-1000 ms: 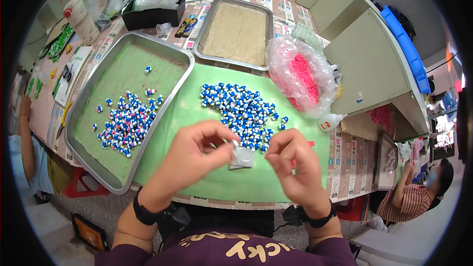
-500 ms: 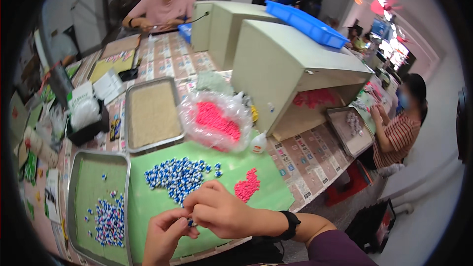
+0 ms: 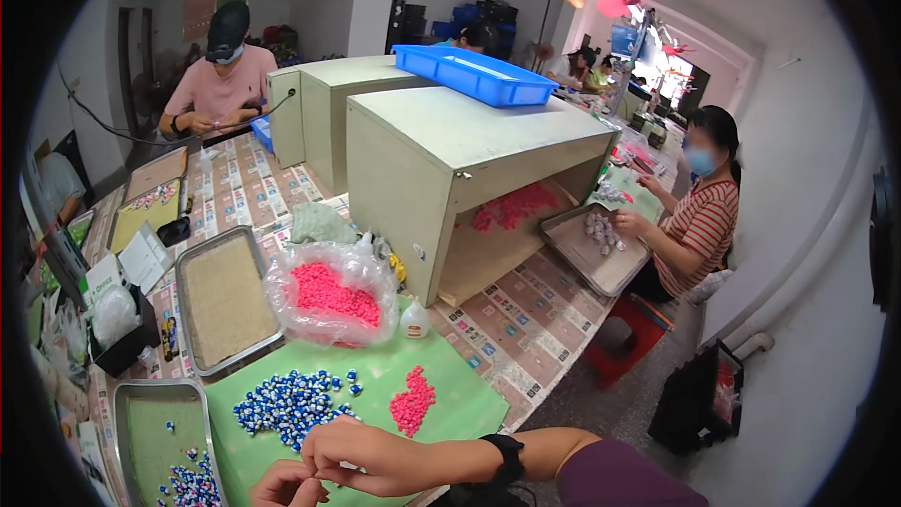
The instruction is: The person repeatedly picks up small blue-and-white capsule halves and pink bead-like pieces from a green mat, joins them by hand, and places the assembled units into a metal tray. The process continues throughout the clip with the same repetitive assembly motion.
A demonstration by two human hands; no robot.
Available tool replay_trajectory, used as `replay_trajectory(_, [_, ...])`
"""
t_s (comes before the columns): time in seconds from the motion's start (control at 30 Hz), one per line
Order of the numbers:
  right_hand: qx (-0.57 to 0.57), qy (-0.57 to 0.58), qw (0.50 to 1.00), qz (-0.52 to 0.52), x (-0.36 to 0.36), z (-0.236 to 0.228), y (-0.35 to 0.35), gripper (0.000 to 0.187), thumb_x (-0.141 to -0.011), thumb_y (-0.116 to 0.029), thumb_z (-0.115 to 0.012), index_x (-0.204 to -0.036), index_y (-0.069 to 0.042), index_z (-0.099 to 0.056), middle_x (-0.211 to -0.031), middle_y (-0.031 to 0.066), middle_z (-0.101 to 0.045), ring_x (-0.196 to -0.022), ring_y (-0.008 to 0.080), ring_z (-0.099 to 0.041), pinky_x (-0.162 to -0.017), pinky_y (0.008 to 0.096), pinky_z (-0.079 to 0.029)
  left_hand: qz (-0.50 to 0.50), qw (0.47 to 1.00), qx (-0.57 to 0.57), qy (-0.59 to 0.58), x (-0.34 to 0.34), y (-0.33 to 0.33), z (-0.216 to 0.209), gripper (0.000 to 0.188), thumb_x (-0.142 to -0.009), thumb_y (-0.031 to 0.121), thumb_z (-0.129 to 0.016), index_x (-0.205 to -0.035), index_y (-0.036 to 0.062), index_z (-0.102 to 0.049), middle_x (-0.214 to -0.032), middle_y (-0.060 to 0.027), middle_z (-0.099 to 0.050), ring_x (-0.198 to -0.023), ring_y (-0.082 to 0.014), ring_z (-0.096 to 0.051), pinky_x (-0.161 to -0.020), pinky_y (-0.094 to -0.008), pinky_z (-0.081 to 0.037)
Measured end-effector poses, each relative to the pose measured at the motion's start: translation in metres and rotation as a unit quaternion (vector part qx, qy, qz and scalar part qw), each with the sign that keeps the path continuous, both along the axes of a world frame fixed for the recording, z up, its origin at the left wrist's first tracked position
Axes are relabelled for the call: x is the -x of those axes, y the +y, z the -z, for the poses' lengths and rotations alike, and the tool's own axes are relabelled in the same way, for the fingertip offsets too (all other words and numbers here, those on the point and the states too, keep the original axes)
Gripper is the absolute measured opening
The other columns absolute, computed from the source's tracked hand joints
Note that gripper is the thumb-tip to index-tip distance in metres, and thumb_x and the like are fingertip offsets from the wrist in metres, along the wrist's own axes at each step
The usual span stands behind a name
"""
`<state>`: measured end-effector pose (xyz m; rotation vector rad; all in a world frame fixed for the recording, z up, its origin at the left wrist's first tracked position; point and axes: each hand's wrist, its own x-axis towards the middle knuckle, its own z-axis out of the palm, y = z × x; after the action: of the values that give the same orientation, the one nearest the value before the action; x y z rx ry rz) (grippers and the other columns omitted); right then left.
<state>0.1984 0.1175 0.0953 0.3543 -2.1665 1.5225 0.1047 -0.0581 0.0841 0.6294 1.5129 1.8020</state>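
Note:
My left hand (image 3: 284,485) and my right hand (image 3: 361,455) meet at the near edge of a green mat (image 3: 291,364). Their thumbs and fingers are pinched together, and whatever sits between the fingertips is too small and covered to make out. Just beyond the knuckles lies a loose pile of small blue-and-white pieces (image 3: 286,408). To the right of it is a small heap of pink pieces (image 3: 411,402). A metal tray (image 3: 203,418) at the left holds more small blue-and-white pieces with pink bits among them.
Behind the mat are a clear plastic bag (image 3: 282,305) of pink pieces, a white squeeze bottle (image 3: 414,321) and a metal tray (image 3: 225,296) with a tan lining. A beige cabinet (image 3: 399,197) carries a blue tray (image 3: 474,75). Co-workers sit at far left and right.
The view has tilted up and turned right, so the table and my hands appear lower and farther left. My hands stay pinched together; the blue-and-white piece seen at my left fingers before is now hidden.

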Motion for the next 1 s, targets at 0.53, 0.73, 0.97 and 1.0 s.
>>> replay_trajectory(0.53, [0.133,-0.175,0.973,-0.067,0.013,-0.003,-0.006,0.021,-0.090,-0.001,-0.061,-0.082,-0.005,-0.043,-0.086,0.0051,-0.053,-0.083,0.0160,-0.052,-0.076,0.0308,-0.045,-0.123,0.852,0.000,0.510,0.002,-0.003,-0.006,0.012,-0.077,-0.006,-0.070,-0.085,-0.0003,-0.065,-0.080,-0.0124,-0.065,-0.070,-0.0234,-0.062,-0.061,-0.0325,-0.048])
replay_trajectory(0.73, [0.037,-0.169,0.985,0.014,-0.004,-0.015,0.004,0.025,-0.085,0.010,-0.061,-0.080,-0.006,-0.042,-0.095,0.0073,-0.060,-0.087,0.0158,-0.057,-0.080,0.0304,-0.047,-0.083,0.893,-0.002,0.443,-0.002,0.009,-0.006,0.023,-0.071,-0.010,-0.074,-0.090,0.0000,-0.067,-0.088,-0.0129,-0.066,-0.075,-0.0251,-0.064,-0.064,-0.0309,-0.051])
replay_trajectory(0.97, [-0.262,-0.165,0.950,0.030,0.017,0.010,0.010,0.018,-0.080,0.007,-0.059,-0.084,-0.008,-0.050,-0.079,0.0022,-0.060,-0.076,0.0236,-0.058,-0.083,0.0361,-0.039,-0.129,0.962,0.033,0.238,0.012,-0.026,0.027,0.023,-0.087,-0.007,-0.060,-0.108,-0.0002,-0.067,-0.111,-0.0114,-0.065,-0.096,-0.0163,-0.063,-0.075,-0.0262,-0.053])
replay_trajectory(1.0, [-0.275,-0.166,0.947,0.026,0.018,0.013,0.010,0.018,-0.079,0.007,-0.058,-0.084,-0.008,-0.050,-0.079,0.0012,-0.060,-0.075,0.0229,-0.057,-0.083,0.0360,-0.038,-0.140,0.970,0.032,0.195,0.009,-0.027,0.027,0.023,-0.088,-0.007,-0.060,-0.109,-0.0007,-0.066,-0.111,-0.0111,-0.065,-0.096,-0.0160,-0.063,-0.077,-0.0260,-0.053])
